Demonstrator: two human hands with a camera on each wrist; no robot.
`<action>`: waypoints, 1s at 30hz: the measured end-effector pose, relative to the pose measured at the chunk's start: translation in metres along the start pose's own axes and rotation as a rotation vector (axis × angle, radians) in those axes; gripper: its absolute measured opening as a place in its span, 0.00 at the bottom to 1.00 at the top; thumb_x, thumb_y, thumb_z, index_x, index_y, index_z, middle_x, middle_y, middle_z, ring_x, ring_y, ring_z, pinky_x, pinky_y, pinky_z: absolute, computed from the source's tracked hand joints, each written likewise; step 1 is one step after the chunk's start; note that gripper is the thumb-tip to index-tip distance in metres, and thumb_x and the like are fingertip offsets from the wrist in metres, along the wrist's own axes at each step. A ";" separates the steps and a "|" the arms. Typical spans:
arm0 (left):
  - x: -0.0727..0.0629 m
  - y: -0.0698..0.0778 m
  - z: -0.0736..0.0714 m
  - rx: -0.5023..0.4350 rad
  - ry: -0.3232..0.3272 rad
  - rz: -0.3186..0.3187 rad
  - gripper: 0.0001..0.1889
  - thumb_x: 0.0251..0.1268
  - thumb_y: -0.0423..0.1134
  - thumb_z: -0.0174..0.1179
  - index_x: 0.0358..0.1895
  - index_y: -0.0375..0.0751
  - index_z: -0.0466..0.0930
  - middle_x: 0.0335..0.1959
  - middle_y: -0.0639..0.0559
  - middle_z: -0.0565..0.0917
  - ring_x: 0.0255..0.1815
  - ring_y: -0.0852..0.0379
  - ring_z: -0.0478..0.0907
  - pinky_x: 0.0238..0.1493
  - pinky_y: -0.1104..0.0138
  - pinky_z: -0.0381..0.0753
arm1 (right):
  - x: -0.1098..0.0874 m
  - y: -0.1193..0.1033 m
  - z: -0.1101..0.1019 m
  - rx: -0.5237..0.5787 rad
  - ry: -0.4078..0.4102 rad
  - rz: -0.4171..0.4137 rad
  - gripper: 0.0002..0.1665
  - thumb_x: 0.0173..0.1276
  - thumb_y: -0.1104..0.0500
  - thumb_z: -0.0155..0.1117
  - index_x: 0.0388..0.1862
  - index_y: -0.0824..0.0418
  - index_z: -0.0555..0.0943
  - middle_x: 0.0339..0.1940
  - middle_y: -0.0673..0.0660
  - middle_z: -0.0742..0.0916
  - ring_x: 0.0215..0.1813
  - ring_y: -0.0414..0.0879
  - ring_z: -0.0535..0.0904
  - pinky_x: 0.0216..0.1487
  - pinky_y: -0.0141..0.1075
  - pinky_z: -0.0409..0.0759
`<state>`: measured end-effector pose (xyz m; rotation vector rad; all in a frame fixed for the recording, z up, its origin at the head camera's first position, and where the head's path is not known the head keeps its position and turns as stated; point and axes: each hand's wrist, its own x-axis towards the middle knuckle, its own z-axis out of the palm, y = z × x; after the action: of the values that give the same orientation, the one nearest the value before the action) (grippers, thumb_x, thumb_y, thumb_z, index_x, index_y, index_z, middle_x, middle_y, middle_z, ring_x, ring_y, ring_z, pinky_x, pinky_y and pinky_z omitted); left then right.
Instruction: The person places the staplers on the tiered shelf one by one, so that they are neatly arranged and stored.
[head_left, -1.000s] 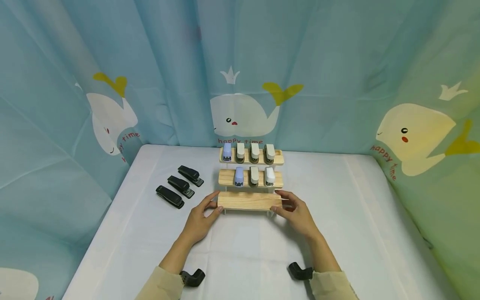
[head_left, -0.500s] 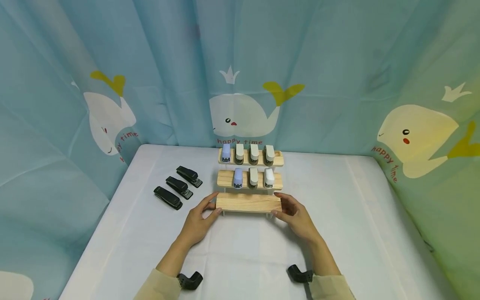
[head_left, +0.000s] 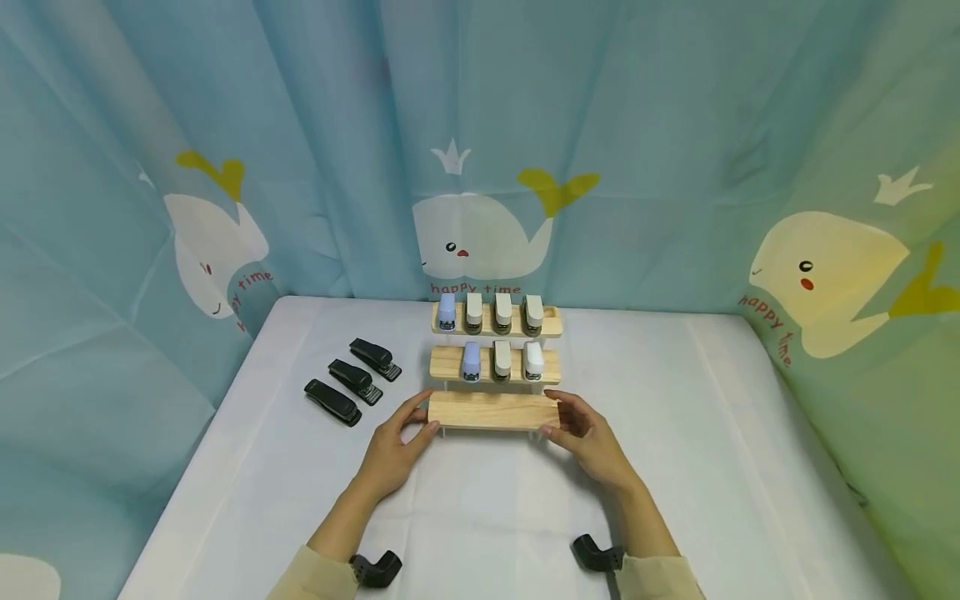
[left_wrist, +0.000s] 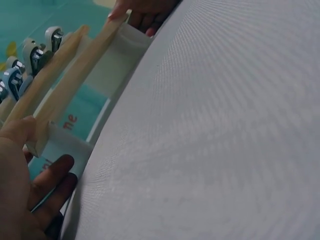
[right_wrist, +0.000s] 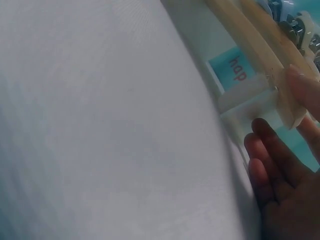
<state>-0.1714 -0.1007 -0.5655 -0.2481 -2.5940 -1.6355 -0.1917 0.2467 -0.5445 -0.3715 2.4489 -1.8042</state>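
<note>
A three-tier wooden display stand has clear supports under its boards. My left hand (head_left: 390, 450) grips the left end of its bare lowest board (head_left: 493, 411), thumb at the front edge. At the right end, my right hand (head_left: 596, 442) holds the same board, thumb in front and index finger behind. In the right wrist view, several fingers (right_wrist: 270, 145) curl beside the clear support (right_wrist: 250, 107) under the board. Mini staplers, lilac (head_left: 471, 361), grey (head_left: 502, 361) and white (head_left: 533, 360), stand on the middle board (head_left: 442, 363). The top board (head_left: 553, 322) carries several more.
Three black staplers (head_left: 333, 402) lie in a slanted row on the white-covered table (head_left: 712, 458), left of the stand. A blue curtain (head_left: 337, 125) with whale prints hangs close behind the stand and around the sides. Each wrist wears a black camera mount (head_left: 377, 570).
The whole scene sits slightly lower and further left in the head view. Both hands keep their grip on the lowest board, and the staplers keep their places.
</note>
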 end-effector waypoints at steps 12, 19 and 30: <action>-0.002 0.005 -0.005 -0.048 -0.014 0.006 0.34 0.74 0.49 0.65 0.79 0.51 0.65 0.59 0.54 0.84 0.65 0.51 0.80 0.73 0.46 0.71 | -0.005 0.003 0.004 -0.006 0.006 0.005 0.36 0.67 0.60 0.75 0.72 0.54 0.75 0.57 0.65 0.85 0.52 0.44 0.81 0.54 0.30 0.80; 0.004 0.013 -0.019 -0.065 -0.020 0.032 0.33 0.75 0.45 0.64 0.79 0.44 0.64 0.62 0.47 0.83 0.67 0.48 0.79 0.73 0.48 0.72 | -0.001 0.002 0.002 -0.001 0.006 0.000 0.36 0.66 0.60 0.76 0.72 0.54 0.75 0.57 0.65 0.86 0.53 0.44 0.82 0.54 0.30 0.80; 0.005 0.026 -0.037 0.005 0.001 0.055 0.32 0.75 0.45 0.64 0.78 0.48 0.65 0.62 0.47 0.84 0.69 0.46 0.77 0.71 0.46 0.75 | 0.000 0.001 0.000 0.002 0.009 -0.003 0.36 0.66 0.60 0.76 0.72 0.53 0.75 0.57 0.64 0.86 0.53 0.45 0.81 0.54 0.30 0.79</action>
<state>-0.1735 -0.1227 -0.5250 -0.3147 -2.5661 -1.6111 -0.1916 0.2474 -0.5452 -0.3674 2.4531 -1.8139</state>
